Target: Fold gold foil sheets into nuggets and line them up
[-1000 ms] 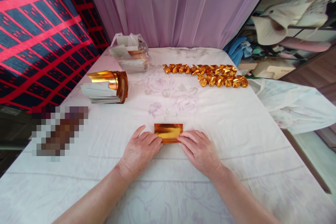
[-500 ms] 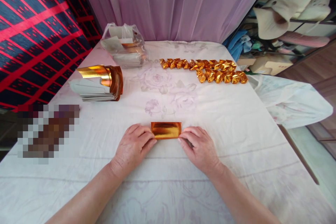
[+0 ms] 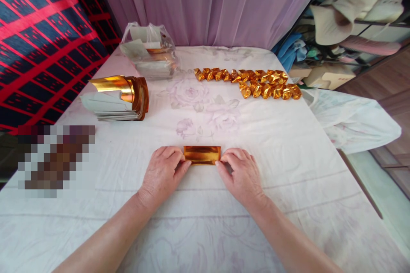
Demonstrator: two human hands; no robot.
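Note:
A shiny gold foil paper (image 3: 202, 155), narrow and apparently folded, lies near the middle of the cloth-covered table. My left hand (image 3: 164, 169) pinches its left end between thumb and curled fingers. At the right end, my right hand (image 3: 241, 175) grips the paper the same way, thumb at the near corner. Farther back to the right, folded gold foil pieces (image 3: 275, 90) stand in two rows. A stack of foil sheets (image 3: 118, 99), white undersides showing and gold curling over the top, rests to the left.
A clear plastic bag (image 3: 150, 51) of more sheets sits at the back left. Something pixelated (image 3: 57, 160) lies near the left edge. A purple curtain (image 3: 211, 4) hangs behind the table (image 3: 205, 230). Shelves with a pale hat (image 3: 336, 21) and a white cloth bundle (image 3: 358, 123) are at the right.
Both hands still hold the paper's ends; the fingers have curled in slightly and the thumbs shifted at the near edge. The whole view has moved slightly.

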